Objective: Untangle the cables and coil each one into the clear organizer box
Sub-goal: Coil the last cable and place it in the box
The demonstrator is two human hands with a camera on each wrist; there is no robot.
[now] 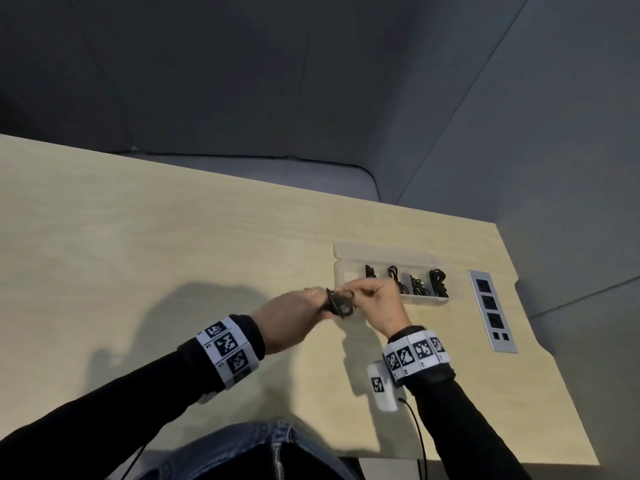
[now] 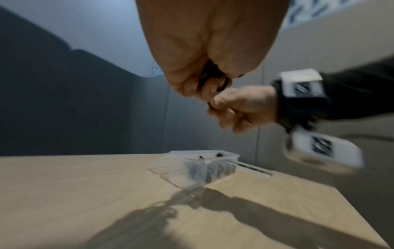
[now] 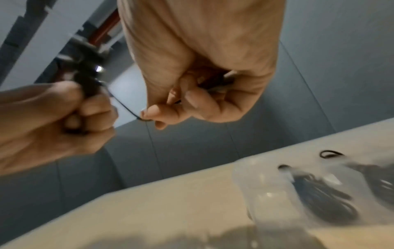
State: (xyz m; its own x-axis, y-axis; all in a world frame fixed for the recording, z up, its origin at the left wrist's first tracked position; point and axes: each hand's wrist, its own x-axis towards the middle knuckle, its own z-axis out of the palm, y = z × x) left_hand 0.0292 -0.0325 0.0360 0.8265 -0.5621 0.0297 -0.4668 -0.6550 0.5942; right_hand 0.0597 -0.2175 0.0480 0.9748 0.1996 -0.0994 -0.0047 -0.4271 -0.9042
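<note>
Both hands are raised above the wooden table [image 1: 173, 237], close together, with a black cable [image 1: 337, 304] between them. My left hand [image 1: 294, 310] grips the coiled bundle of that cable [image 3: 87, 84]. My right hand [image 1: 375, 294] pinches the loose strand [image 3: 127, 109] that runs from the bundle, and curls round more cable in its palm. The clear organizer box [image 1: 391, 271] lies just behind my right hand with its lid open. Several of its compartments hold coiled black cables [image 1: 438, 282]. In the left wrist view the cable [image 2: 211, 79] shows dark inside my curled left fingers.
A metal socket strip [image 1: 491, 310] is set into the table to the right of the box. A white tagged device [image 1: 381, 386] hangs under my right wrist. A grey padded wall and seat stand behind the table's far edge.
</note>
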